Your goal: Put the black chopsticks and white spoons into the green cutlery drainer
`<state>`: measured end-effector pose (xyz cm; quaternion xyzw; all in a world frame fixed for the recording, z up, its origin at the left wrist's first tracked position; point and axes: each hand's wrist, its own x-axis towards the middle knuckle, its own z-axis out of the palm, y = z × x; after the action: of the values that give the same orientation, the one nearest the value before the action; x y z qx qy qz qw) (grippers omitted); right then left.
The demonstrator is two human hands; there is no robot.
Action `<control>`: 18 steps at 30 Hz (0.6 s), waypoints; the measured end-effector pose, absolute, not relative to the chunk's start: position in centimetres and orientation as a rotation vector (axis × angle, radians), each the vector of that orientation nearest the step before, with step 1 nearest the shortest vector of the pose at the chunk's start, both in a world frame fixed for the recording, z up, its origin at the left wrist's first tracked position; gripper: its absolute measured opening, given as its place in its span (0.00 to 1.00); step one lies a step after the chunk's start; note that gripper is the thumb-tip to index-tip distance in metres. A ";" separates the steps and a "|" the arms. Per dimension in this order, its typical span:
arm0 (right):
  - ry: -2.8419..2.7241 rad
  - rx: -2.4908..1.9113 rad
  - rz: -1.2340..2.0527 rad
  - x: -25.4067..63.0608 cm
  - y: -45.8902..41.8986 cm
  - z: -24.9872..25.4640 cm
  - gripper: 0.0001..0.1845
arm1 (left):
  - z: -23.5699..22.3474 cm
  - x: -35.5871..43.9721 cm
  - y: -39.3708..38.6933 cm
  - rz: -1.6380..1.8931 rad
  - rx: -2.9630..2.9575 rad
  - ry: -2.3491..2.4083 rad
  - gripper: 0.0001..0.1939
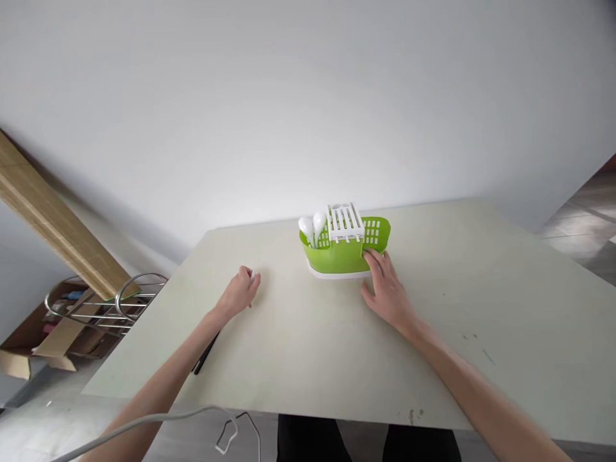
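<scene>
Fingers over the near rim, a person's right hand [389, 296] seemed to steady a green caddy [337, 260] standing on its white base [332, 276] near the far edge of a pale table [293, 350]; the thumb spread wide, so the hold looked light. Two white spoons [319, 222] stood heads-up in the caddy's left end, likely propped by its walls, beside a slotted white rack [345, 222]. The left hand [239, 290] curled narrow, well apart from the caddy; a pale patch [253, 274] showed at its fingers, but whether it held anything, I couldn't tell.
</scene>
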<state>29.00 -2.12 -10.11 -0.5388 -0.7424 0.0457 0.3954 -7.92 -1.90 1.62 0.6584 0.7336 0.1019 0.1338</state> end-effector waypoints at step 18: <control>-1.884 -1.349 0.097 28.9 -1.2 -10.8 0.42 | -0.7 -6.1 -1.1 -0.053 2.497 2.431 0.24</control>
<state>28.90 -1.20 -10.77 -0.5331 -0.7447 0.0385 0.3996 -6.11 -1.10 -0.68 0.7060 0.6871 -0.0151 -0.1709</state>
